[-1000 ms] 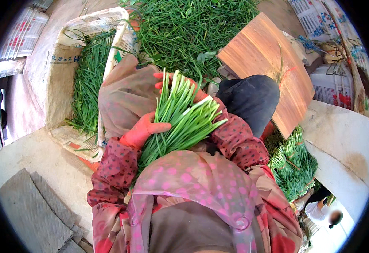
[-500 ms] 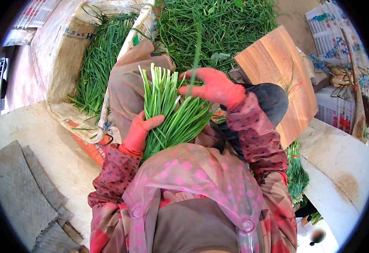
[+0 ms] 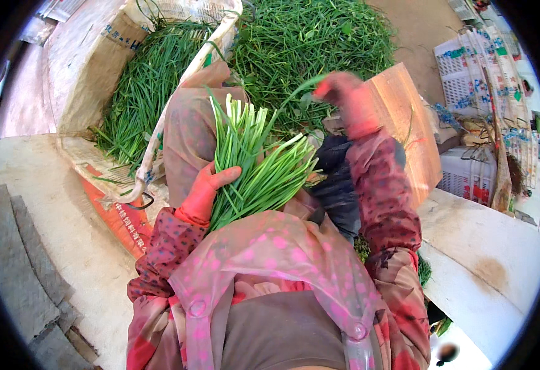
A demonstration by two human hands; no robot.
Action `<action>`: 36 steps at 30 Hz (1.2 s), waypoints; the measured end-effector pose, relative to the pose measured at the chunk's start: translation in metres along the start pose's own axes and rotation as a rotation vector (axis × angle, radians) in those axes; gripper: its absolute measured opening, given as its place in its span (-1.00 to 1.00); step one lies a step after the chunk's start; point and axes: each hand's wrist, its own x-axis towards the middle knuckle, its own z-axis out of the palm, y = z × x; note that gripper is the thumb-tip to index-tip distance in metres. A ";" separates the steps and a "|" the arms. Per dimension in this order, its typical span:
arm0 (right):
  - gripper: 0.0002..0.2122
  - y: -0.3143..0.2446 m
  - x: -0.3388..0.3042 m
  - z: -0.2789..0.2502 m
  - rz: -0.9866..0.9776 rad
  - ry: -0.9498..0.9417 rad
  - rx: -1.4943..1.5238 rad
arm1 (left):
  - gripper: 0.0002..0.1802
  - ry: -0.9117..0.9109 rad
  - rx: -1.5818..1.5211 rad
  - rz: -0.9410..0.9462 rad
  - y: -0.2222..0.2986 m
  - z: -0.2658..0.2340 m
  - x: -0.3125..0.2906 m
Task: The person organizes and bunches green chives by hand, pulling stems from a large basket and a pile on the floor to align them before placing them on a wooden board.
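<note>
My left hand [image 3: 211,188], in a red glove, is closed round a thick bunch of green chives [image 3: 261,179], held against my lap with the pale cut ends up. The bunch fans into two parts, one upright and one leaning right. My right hand [image 3: 347,102], also gloved in red, is raised to the right of the bunch and smeared by motion. A long green chive leaf [image 3: 298,91] trails from its fingertips toward the bunch.
A large heap of chives [image 3: 313,49] lies ahead. On the left, a pale basket [image 3: 180,89] holds more chives. A wooden board [image 3: 409,123] leans at my right knee, with white plastic crates [image 3: 464,172] beyond. Grey slabs [image 3: 20,253] lie at left.
My right hand has moved up and to the right, away from the bunch, trailing a green leaf. My left hand keeps its hold on the bunch. The view has shifted slightly.
</note>
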 end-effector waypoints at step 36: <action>-0.74 0.017 0.029 0.004 0.362 0.223 0.165 | -0.55 -0.011 0.006 -0.038 -0.004 -0.014 0.010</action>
